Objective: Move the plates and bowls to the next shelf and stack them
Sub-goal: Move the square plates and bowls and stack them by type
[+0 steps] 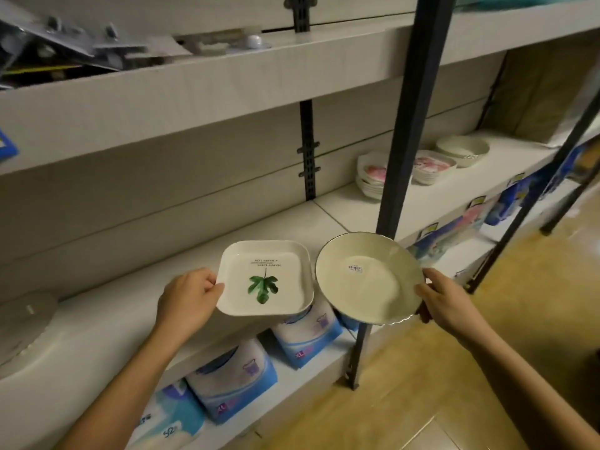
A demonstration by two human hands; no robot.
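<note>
The square plate (264, 277) is white with a green leaf print and small dark lettering; the round plate (370, 280) is pale cream with a thin dark rim. Toward the right end of the off-white shelf (344, 207), stacked plates (433, 167) show pink prints, and the packs (233, 381) below are white and blue.

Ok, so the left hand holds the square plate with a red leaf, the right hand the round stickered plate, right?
Not quite: the head view shows the leaf on the square plate is green, not red. The left hand does hold it, and the right hand holds the round plate with the sticker.
</note>
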